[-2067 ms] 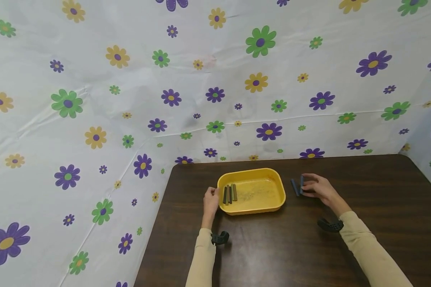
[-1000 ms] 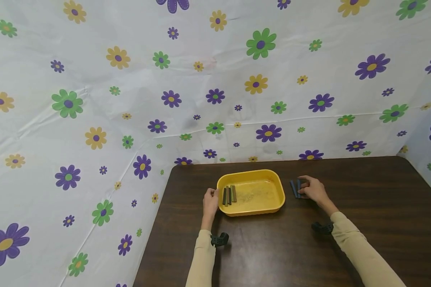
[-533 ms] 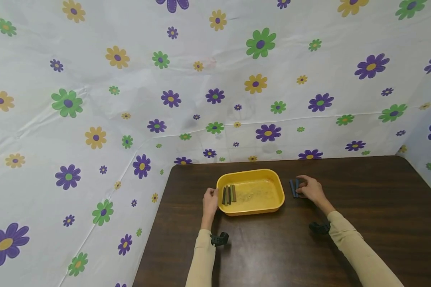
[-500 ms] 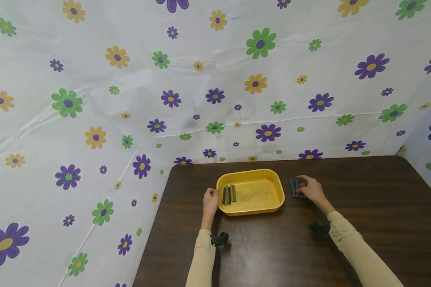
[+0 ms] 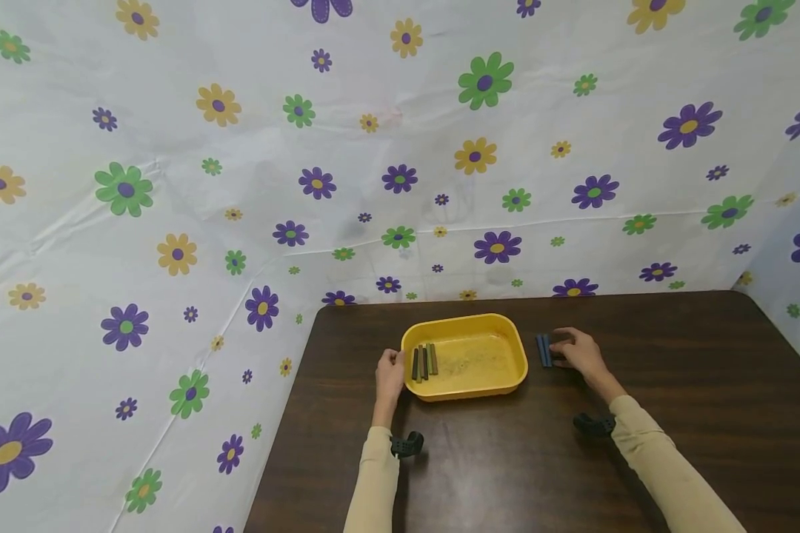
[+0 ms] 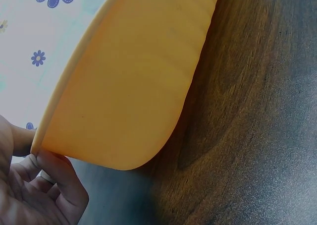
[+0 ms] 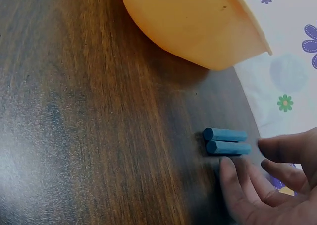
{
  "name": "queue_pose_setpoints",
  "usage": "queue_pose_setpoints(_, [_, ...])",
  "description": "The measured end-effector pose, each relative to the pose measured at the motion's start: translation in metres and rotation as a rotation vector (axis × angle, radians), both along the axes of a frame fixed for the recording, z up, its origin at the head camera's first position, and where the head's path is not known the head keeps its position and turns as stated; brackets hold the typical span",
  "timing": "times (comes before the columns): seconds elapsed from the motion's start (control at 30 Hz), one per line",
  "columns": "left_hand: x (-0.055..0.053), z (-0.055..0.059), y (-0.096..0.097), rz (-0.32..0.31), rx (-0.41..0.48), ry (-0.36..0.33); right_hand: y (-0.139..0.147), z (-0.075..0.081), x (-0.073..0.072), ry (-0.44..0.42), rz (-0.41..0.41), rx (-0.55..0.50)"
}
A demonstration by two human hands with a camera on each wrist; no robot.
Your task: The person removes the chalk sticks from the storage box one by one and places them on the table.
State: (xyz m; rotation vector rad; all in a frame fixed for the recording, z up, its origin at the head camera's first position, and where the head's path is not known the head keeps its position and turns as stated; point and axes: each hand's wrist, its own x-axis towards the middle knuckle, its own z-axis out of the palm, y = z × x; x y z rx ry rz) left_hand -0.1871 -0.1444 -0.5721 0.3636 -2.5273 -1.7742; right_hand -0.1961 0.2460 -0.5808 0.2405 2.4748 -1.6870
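Note:
My left hand (image 5: 390, 374) pinches the left rim of a yellow plastic tray (image 5: 476, 363); in the left wrist view its thumb and finger hold the tray's edge. Right of the tray, two blue chalk sticks (image 7: 225, 135) lie side by side on the table, almost touching. My right hand (image 5: 581, 355) is just right of them. In the right wrist view its fingers are spread apart around the near stick's end, holding nothing. Several dark, brown and olive sticks (image 5: 424, 363) lie in a row at the left inside the tray.
The dark wood table (image 5: 493, 459) extends in front of the tray and to the right. Behind it and on the left hangs a white flowered sheet (image 5: 373, 148). A black wrist mount (image 5: 408, 444) sits on each forearm.
The right hand has brought the right blue chalk stick leftward against the other one, then let go and drawn slightly back. The left hand has stayed on the tray's rim.

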Motion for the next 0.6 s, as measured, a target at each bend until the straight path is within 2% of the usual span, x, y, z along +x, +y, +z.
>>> queue_pose_setpoints(0.13, [0.000, -0.001, -0.001, -0.003, 0.006, -0.003, -0.001, 0.001, 0.001, -0.009, -0.057, -0.033])
queue_pose_setpoints(0.3, [-0.001, -0.001, 0.000, 0.003, 0.005, -0.003, -0.004, 0.004, 0.000, 0.010, -0.090, -0.035])
queue_pose_setpoints(0.5, [-0.001, 0.000, 0.000, 0.003, 0.006, 0.006, -0.011, 0.018, -0.003, 0.055, -0.120, -0.049])
queue_pose_setpoints(0.6, [0.000, 0.000, 0.000, 0.004, 0.012, 0.003, -0.018, 0.027, -0.004, 0.051, -0.115, -0.057])
